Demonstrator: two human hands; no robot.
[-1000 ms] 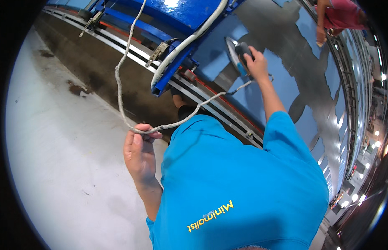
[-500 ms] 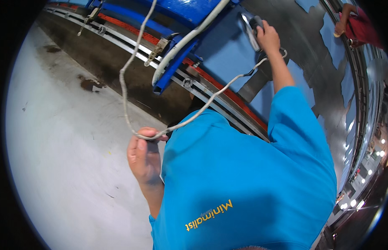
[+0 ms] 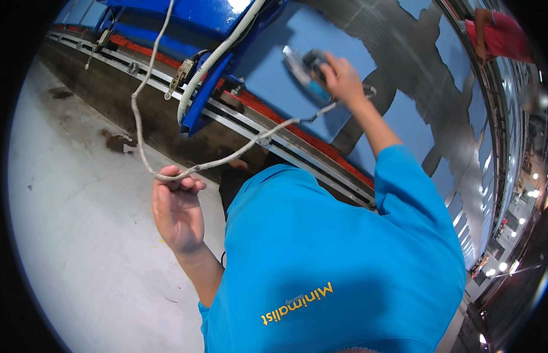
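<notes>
- Your right hand [image 3: 339, 73] is raised and stretched out ahead of you, fingers wrapped around the dark grip of a power sander [image 3: 306, 70] — its flat pad lies against a large blue panel [image 3: 274, 88] that slopes away in front of you
- Patches of the blue panel are bare, dull grey metal [image 3: 403, 53], mostly to the right of the sander
- A pale, dusty cord [image 3: 227, 159] runs from the sander down and to your left, then loops up toward the top of the view
- Your left hand [image 3: 177, 215] is held low beside your chest, fingers curled loosely over the bottom of that cord loop — the cord rests across the fingertips
- A white corrugated hose [image 3: 218, 56] hangs along a blue frame above your left hand
- Below lies a pale concrete floor [image 3: 80, 235] with dark stains
- Another person in a red top [image 3: 500, 35] stands at the far upper right, well apart from you
</notes>
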